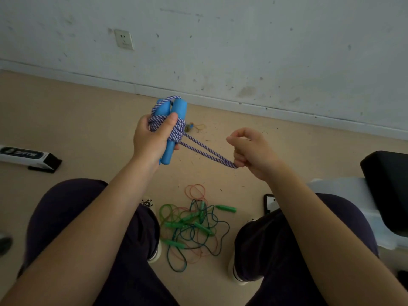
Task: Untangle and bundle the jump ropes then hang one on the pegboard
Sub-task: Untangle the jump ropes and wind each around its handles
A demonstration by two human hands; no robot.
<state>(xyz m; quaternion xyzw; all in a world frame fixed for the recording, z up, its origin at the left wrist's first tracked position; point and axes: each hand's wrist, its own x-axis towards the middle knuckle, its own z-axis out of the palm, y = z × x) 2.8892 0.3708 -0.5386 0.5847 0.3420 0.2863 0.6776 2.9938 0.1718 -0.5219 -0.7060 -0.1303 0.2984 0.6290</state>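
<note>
The left hand [152, 138] grips the two blue plastic handles [174, 120] of a purple-and-white braided jump rope [176, 129], its cord coiled around them under the thumb. The right hand [251, 151] pinches the doubled loose end of that cord, stretched taut between the hands. On the tan floor [66, 120] between the person's feet lies a tangle of thin green-handled jump ropes [194, 226].

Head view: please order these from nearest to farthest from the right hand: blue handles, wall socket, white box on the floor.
From the right hand:
1. Blue handles, just to its left, in the left hand.
2. Wall socket, up-left on the wall.
3. White box, far left on the floor.
</note>
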